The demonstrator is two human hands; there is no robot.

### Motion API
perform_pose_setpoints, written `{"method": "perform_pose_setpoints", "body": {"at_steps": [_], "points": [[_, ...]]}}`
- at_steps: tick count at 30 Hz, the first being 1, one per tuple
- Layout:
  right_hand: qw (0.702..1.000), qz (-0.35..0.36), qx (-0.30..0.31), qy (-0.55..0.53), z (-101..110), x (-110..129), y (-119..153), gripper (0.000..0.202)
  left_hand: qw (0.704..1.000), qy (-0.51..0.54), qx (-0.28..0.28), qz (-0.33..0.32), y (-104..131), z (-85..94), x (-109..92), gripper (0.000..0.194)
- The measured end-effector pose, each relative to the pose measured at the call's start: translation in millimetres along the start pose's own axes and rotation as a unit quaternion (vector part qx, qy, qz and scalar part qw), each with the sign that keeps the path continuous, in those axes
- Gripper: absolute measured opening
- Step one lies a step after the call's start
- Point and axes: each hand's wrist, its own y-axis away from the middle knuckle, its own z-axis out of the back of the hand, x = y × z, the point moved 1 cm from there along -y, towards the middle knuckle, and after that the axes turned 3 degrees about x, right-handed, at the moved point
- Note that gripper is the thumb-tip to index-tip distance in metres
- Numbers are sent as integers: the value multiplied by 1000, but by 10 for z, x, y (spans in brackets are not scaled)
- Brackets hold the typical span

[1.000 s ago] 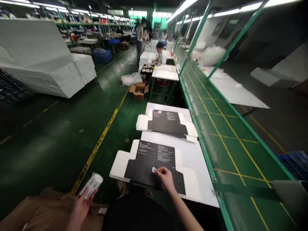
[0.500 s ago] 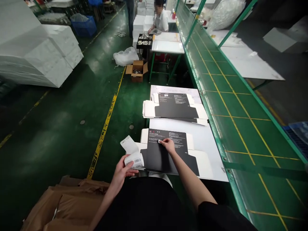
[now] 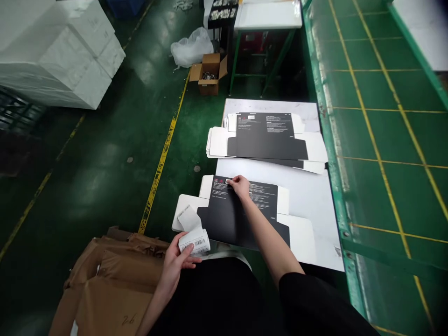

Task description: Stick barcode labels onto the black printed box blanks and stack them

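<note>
A roll of white barcode labels (image 3: 194, 240) is gripped in my left hand (image 3: 178, 256), its loose strip sticking up toward the table. My right hand (image 3: 241, 186) pinches a small white label (image 3: 228, 181) at the top of a flat, unfolded black carton (image 3: 227, 219) with white flaps and printed text. The label lies at or just over the carton's surface, beside the printed logos; I cannot tell whether it is stuck down. Farther back is a stack of similar flat cartons (image 3: 268, 140), the top one bearing a white label (image 3: 251, 117) near its upper edge.
The white table (image 3: 315, 200) stands against a green conveyor (image 3: 378, 186) on the right. Brown cardboard (image 3: 112, 284) is piled at lower left. An open carton (image 3: 210, 86) of small parts and a plastic bag (image 3: 192, 46) rest on the floor ahead. Wrapped white blocks (image 3: 80, 60) stand at left.
My right hand has carried the small label up to the carton's top edge, by the logos. My left hand still holds the roll. The view has tipped downward, so the co-worker is out of frame.
</note>
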Motion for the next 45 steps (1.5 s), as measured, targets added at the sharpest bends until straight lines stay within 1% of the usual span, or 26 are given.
{"method": "perform_pose_setpoints", "body": {"at_steps": [4,9,12,15,21,28,38,45], "points": [[1000,-1,4,-17,-14,-14,-4,25,1000,-13,0,8,45,-155,66,71],[1000,12,13,-17,2,11,-20,22,999,-29,10,-6,33,-312,5,69],[1000,24,17,-8,-15,9,-25,22,999,-36,15,-10,27,-383,-23,70],[999,38,24,3,-37,-6,-16,21,999,-43,16,-10,33,-420,1,70],[998,48,23,27,-55,-2,-16,19,999,-44,5,-4,58,-422,57,73],[998,46,17,37,-86,15,-15,18,999,-50,7,-4,59,-412,8,73],[998,40,7,50,-123,-18,-40,16,999,-48,5,-10,14,-364,12,74],[996,43,8,78,-132,-22,-37,15,999,-41,0,-10,4,-363,2,74]]}}
